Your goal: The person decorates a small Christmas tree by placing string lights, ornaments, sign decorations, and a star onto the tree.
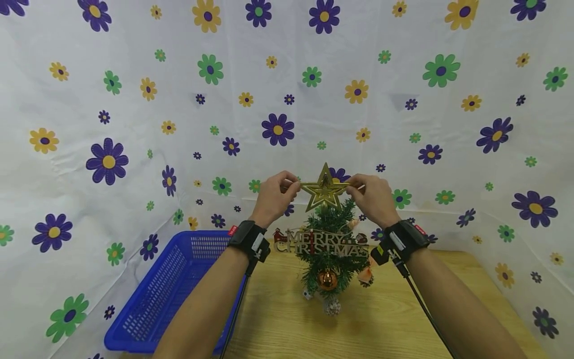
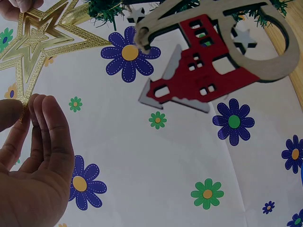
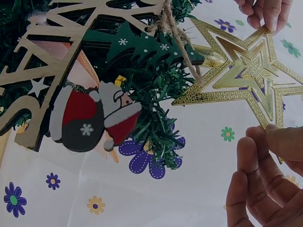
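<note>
A gold star tree topper (image 1: 325, 188) stands upright at the tip of a small green Christmas tree (image 1: 334, 269). My left hand (image 1: 275, 194) pinches the star's left point between thumb and fingers. On the other side, my right hand (image 1: 373, 197) pinches its right point the same way. In the right wrist view the star (image 3: 255, 71) has a gold socket (image 3: 210, 56) at its base, right against the tree's top branches. Across the tree hangs a wooden "Merry Christmas" sign (image 1: 309, 243), with a red house (image 2: 201, 61) and a Santa figure (image 3: 80, 118) at its ends.
A blue plastic basket (image 1: 134, 304) stands left of the tree on the wooden table (image 1: 273, 319). An orange ball ornament (image 1: 327, 279) and a pinecone (image 1: 332, 306) hang low on the tree. Behind hangs a white flower-printed cloth (image 1: 242, 40).
</note>
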Available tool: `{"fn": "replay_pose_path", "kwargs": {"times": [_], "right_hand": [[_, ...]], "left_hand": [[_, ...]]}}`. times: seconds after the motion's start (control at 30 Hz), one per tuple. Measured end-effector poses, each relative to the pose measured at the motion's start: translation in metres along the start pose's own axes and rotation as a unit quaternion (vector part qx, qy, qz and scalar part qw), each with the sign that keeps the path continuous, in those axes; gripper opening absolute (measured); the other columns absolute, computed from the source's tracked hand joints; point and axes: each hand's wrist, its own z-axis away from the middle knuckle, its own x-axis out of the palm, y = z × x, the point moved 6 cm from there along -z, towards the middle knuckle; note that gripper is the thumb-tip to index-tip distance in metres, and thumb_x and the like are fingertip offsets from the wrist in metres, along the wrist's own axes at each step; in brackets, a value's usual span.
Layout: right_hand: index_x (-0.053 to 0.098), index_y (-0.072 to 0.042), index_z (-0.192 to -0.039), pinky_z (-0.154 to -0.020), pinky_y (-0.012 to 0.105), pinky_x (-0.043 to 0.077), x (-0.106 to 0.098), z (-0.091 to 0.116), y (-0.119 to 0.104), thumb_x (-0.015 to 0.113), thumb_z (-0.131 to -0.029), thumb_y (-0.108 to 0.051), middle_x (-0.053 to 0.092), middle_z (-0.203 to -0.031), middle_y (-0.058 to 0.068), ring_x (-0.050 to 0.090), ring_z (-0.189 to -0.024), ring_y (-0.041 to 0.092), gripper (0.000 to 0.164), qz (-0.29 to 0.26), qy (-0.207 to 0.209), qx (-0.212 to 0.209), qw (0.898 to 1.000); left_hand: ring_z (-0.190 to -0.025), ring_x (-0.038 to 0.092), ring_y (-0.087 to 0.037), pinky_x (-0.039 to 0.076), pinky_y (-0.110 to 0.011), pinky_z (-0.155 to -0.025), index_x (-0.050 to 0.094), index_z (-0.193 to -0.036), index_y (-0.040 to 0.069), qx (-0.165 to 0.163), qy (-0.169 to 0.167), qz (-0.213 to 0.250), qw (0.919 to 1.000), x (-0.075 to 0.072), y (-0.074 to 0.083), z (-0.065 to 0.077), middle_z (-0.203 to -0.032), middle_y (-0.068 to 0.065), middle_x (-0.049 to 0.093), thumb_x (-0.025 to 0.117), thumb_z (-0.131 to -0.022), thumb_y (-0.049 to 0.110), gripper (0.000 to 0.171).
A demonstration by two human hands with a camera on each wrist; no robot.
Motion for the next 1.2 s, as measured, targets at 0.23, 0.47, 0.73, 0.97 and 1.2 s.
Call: {"fn": "replay_pose_path", "kwargs": {"times": [0.23, 0.47, 0.73, 0.97, 1.2], "right_hand": [[0.067, -0.009, -0.11, -0.07, 0.04, 0.056, 0.002, -0.002, -0.001, 0.059, -0.092, -0.018, 0.069, -0.098, 0.014, 0.068, -0.082, 0.029, 0.022, 0.01, -0.004, -0.003, 1.0], [0.063, -0.009, -0.117, -0.067, 0.039, 0.054, 0.002, -0.001, -0.003, 0.061, -0.091, -0.018, 0.066, -0.104, 0.014, 0.065, -0.084, 0.028, 0.027, 0.008, -0.005, -0.011, 1.0], [0.056, -0.008, -0.126, -0.079, 0.045, 0.051, -0.008, -0.001, 0.001, 0.065, -0.089, -0.025, 0.057, -0.12, 0.017, 0.059, -0.103, 0.035, 0.042, 0.013, 0.025, -0.025, 0.999], [0.048, -0.006, -0.135, -0.102, 0.051, 0.039, -0.021, 0.01, 0.004, 0.063, -0.088, -0.036, 0.043, -0.138, 0.019, 0.043, -0.126, 0.037, 0.057, 0.026, 0.023, -0.031, 0.999], [0.039, -0.005, -0.141, -0.103, 0.059, 0.033, -0.027, 0.037, 0.008, 0.064, -0.084, -0.049, 0.034, -0.145, 0.021, 0.035, -0.131, 0.042, 0.076, 0.079, 0.005, -0.033, 0.996]], "left_hand": [[-0.079, 0.068, -0.02, 0.055, -0.03, -0.065, 0.061, -0.111, 0.012, -0.004, -0.004, 0.005, 1.0, 0.002, 0.0, 0.001, -0.094, -0.01, 0.069, 0.054, -0.095, 0.024, 0.02], [-0.089, 0.067, -0.023, 0.056, -0.035, -0.072, 0.058, -0.12, 0.012, -0.005, -0.016, -0.006, 0.9998, 0.006, 0.0, 0.001, -0.106, -0.013, 0.067, 0.054, -0.095, 0.025, 0.028], [-0.121, 0.052, -0.033, 0.049, -0.044, -0.093, 0.038, -0.141, 0.017, -0.022, -0.047, -0.027, 0.9983, 0.004, -0.002, 0.003, -0.138, -0.018, 0.047, 0.056, -0.094, 0.033, 0.053], [-0.137, 0.03, -0.034, 0.032, -0.054, -0.108, 0.022, -0.149, 0.015, -0.016, -0.03, -0.12, 0.9922, -0.014, -0.006, 0.016, -0.151, -0.014, 0.027, 0.055, -0.09, 0.049, 0.075], [-0.139, 0.024, -0.038, 0.023, -0.061, -0.109, 0.019, -0.15, 0.012, -0.009, -0.01, -0.242, 0.9701, -0.031, -0.007, 0.043, -0.153, -0.019, 0.022, 0.055, -0.085, 0.059, 0.087]]}}
